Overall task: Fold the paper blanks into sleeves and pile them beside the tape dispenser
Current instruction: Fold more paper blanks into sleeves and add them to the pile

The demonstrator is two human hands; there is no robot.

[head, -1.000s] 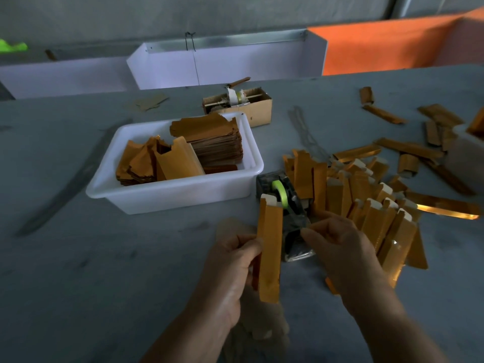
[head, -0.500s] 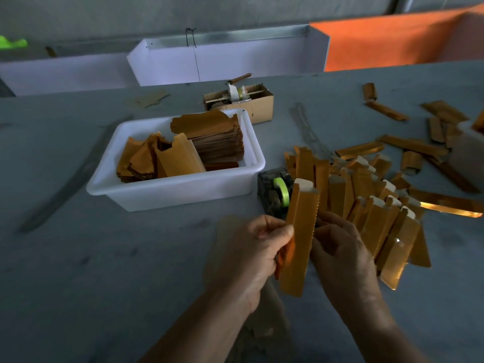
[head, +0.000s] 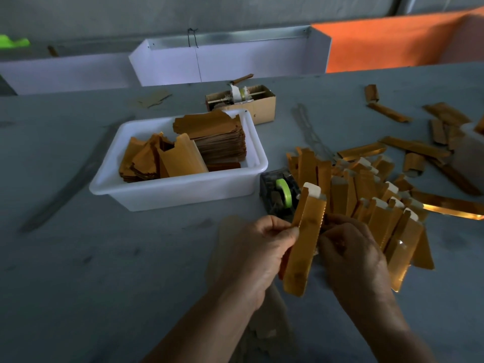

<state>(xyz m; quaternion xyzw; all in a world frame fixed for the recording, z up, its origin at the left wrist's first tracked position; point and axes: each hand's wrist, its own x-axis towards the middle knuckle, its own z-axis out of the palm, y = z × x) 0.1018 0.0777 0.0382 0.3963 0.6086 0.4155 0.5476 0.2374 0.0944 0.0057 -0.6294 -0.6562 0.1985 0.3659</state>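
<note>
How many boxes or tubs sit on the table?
2: a white tub of paper blanks at centre-left, and a small cardboard box just behind it. A pale object at the right edge may be another.

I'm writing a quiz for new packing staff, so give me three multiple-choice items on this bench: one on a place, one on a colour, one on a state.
1. Where is the stack of flat blanks?
A. in the white tub
B. in the cardboard box
C. on the floor

2. What colour is the tape roll?
A. red
B. green
C. blue

3. What holds the sleeve?
A. both hands
B. nothing
C. a clamp

A: the stack of flat blanks lies inside the white tub.
B: the tape roll is lime green.
A: the left hand and right hand pinch the sleeve.
</note>
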